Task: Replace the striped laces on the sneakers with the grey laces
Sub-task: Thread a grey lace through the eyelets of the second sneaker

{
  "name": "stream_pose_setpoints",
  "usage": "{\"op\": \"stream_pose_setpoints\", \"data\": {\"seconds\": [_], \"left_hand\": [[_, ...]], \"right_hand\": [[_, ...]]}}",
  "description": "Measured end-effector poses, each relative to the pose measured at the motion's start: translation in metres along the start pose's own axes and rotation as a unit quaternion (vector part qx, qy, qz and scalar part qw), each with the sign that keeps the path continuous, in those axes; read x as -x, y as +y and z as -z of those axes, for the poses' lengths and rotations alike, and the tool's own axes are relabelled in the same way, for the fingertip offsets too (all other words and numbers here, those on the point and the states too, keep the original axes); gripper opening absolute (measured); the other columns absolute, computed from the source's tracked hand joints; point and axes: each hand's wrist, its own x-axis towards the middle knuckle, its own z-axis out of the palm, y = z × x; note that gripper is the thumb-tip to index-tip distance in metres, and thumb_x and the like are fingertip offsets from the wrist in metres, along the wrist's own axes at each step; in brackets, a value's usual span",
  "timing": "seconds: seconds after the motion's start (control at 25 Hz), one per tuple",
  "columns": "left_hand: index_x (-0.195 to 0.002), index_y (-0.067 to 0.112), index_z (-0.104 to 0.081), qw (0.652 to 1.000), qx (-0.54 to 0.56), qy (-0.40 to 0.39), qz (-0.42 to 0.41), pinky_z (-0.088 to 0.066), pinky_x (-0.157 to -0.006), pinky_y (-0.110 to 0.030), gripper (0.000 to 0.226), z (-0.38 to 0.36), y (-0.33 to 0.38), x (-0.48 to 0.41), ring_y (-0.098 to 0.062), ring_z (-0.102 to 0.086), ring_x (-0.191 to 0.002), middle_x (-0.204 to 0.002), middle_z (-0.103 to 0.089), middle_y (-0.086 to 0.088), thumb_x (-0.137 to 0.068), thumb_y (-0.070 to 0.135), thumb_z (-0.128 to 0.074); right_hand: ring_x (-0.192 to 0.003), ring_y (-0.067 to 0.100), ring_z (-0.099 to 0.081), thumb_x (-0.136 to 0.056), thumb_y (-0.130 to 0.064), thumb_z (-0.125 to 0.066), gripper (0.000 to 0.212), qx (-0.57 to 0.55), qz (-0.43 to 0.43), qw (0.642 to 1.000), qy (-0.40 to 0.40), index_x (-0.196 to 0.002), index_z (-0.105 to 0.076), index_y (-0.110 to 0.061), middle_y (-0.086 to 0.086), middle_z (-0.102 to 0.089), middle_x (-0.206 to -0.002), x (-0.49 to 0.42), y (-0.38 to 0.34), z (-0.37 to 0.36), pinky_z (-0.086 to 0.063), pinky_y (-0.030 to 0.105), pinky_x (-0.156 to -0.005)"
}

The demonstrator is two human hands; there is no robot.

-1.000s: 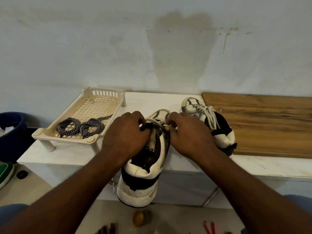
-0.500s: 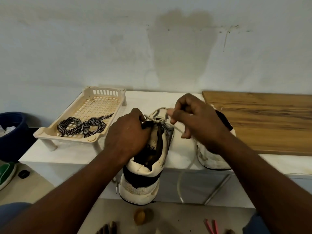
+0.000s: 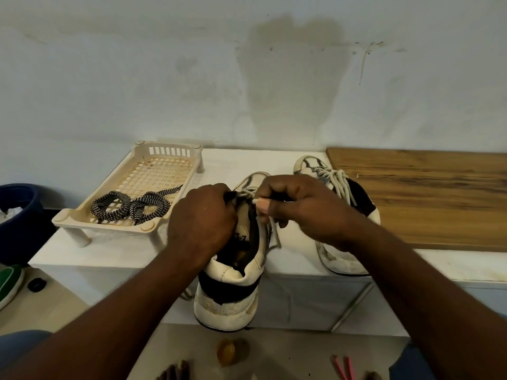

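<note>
A white and black sneaker (image 3: 233, 275) juts over the front edge of the white table (image 3: 115, 250), heel toward me. My left hand (image 3: 203, 220) grips its tongue and left upper. My right hand (image 3: 299, 207) pinches the grey lace (image 3: 273, 231) beside the top eyelets; the lace's loose end hangs down the shoe's right side. The second sneaker (image 3: 343, 215) lies to the right, laced with a grey lace, partly hidden by my right wrist. Two black-and-white striped laces (image 3: 131, 207) lie in the cream plastic tray (image 3: 153, 171) on the left.
A wooden board (image 3: 428, 198) covers the table's right part. A dark blue bin (image 3: 16, 215) stands on the left beside a green shoe (image 3: 8, 283) on the floor. Small objects lie on the floor below, among them a pink tool (image 3: 343, 368).
My right hand, which had pulled the grey lace up and to the right, has come back down to the top eyelets. The second sneaker shows again behind it. My left hand has stayed put.
</note>
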Motion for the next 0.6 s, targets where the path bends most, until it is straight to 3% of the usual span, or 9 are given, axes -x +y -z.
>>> {"op": "stream_pose_setpoints", "data": {"seconds": [0.12,0.32,0.44,0.6], "left_hand": [[-0.11,0.026,-0.071,1.0,-0.003,0.005,0.002,-0.055,-0.079,-0.041,0.027,-0.001,0.0,-0.002,-0.026,-0.067,-0.092,-0.101,-0.073,0.0,-0.101,0.042,-0.05],[-0.111,0.028,-0.073,1.0,0.018,0.006,-0.005,-0.054,-0.077,-0.037,0.025,0.002,0.004,-0.001,-0.025,-0.067,-0.093,-0.101,-0.074,0.001,-0.097,0.041,-0.056],[-0.113,0.031,-0.074,0.999,0.032,0.002,-0.012,-0.056,-0.083,-0.039,0.026,0.006,0.003,-0.002,-0.023,-0.068,-0.094,-0.103,-0.076,0.002,-0.097,0.043,-0.058],[-0.112,0.033,-0.075,0.998,0.068,-0.013,0.003,-0.054,-0.081,-0.034,0.029,0.005,-0.001,-0.006,-0.017,-0.068,-0.095,-0.103,-0.076,0.008,-0.093,0.052,-0.062]], "right_hand": [[-0.073,0.015,-0.065,-0.1,-0.005,-0.059,0.02,-0.089,-0.011,0.996,-0.007,-0.084,-0.069,-0.008,0.007,-0.07,-0.079,0.004,-0.003,0.011,-0.05,0.024,-0.067],[-0.072,0.012,-0.073,-0.1,-0.014,-0.063,0.013,0.003,-0.122,0.987,0.103,-0.092,-0.073,-0.013,0.006,-0.078,-0.079,0.0,0.004,0.004,-0.06,0.036,-0.078],[-0.073,0.012,-0.074,-0.099,-0.015,-0.065,0.01,0.004,-0.1,0.987,0.126,-0.107,-0.068,-0.021,0.004,-0.078,-0.08,0.002,-0.003,0.005,-0.061,0.039,-0.079],[-0.079,0.025,-0.073,-0.104,-0.005,-0.052,0.02,-0.166,-0.03,0.98,0.107,-0.113,-0.07,-0.008,0.013,-0.079,-0.093,0.006,-0.016,0.012,-0.06,0.034,-0.074]]}}
